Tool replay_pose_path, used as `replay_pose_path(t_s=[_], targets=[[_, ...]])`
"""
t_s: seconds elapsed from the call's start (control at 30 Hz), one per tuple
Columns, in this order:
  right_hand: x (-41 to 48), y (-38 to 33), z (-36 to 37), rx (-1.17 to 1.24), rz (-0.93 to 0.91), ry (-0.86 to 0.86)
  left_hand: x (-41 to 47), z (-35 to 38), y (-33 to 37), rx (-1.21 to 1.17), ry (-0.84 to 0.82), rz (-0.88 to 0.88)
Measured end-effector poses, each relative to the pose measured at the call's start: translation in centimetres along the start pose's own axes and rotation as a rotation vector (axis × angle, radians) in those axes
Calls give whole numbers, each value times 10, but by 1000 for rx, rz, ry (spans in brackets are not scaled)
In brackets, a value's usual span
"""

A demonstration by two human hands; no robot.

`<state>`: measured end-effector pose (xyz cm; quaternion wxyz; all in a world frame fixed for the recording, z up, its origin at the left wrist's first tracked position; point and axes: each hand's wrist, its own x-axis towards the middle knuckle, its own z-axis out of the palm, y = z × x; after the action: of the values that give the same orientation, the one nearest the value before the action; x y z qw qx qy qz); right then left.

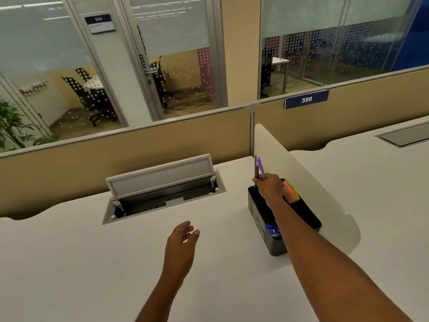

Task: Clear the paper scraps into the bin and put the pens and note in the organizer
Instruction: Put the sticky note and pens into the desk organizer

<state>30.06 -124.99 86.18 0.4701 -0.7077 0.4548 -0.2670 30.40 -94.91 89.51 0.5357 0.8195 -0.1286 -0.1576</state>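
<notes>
The pens, one purple and one dark, stand upright over the far end of the black organizer, pinched in the right hand. Best to lower them straight into that end slot before letting go, clear of the coloured notes beside it. The left hand hovers loosely open and empty above the desk.

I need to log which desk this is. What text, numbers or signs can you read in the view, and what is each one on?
"386": white digits on the blue plate on top of the tan desk partition.
"030": white digits on the dark room sign on the glass wall; its smaller lines below are too blurred to read.
"PUSH": vertical letters on the door label above the glass door's handle.
</notes>
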Motion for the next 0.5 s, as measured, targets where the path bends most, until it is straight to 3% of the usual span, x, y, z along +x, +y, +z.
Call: replay_pose_path(t_s=[0.5], targets=[[-5,16,7,-171,-59,-87,5,5,-9,93,25,47]])
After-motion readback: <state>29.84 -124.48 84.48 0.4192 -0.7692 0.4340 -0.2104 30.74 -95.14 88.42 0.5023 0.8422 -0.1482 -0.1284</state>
